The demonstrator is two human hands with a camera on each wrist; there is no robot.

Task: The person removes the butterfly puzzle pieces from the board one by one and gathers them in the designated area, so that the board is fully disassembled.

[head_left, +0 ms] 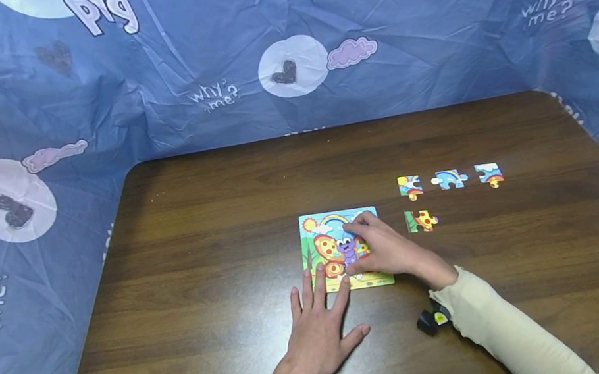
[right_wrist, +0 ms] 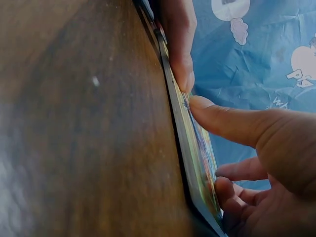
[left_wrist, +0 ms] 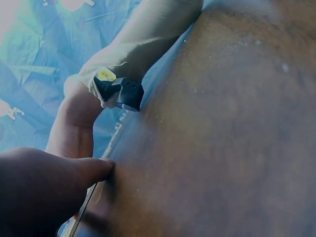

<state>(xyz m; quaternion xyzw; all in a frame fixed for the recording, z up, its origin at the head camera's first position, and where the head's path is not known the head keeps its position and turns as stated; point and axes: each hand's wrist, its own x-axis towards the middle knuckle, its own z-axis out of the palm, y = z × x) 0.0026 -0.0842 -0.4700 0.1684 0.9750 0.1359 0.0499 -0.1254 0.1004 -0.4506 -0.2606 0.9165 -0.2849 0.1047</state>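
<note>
A square jigsaw puzzle board (head_left: pixel 315 248) with a butterfly, sun and rainbow picture lies flat on the table. My left hand (head_left: pixel 317 338) is spread with straight fingers, its fingertips resting on the board's near edge; one of its fingers shows beside the board in the right wrist view. My right hand (head_left: pixel 388 248) arches over the board's right half, thumb low and forefinger high. Between them it pinches a butterfly puzzle piece (head_left: pixel 348 249), level with the board and partly hidden by the hand. In the right wrist view the right thumb (right_wrist: pixel 227 121) and curled fingertips touch the board.
Loose puzzle pieces lie right of the board: a sun piece (head_left: pixel 410 186), a rainbow piece (head_left: pixel 448 179), a cloud piece (head_left: pixel 489 173) and a spotted wing piece (head_left: pixel 421 220). A blue printed curtain (head_left: pixel 223 26) surrounds the wooden table (head_left: pixel 193 232). A black wrist camera (head_left: pixel 432 319) hangs under the right sleeve.
</note>
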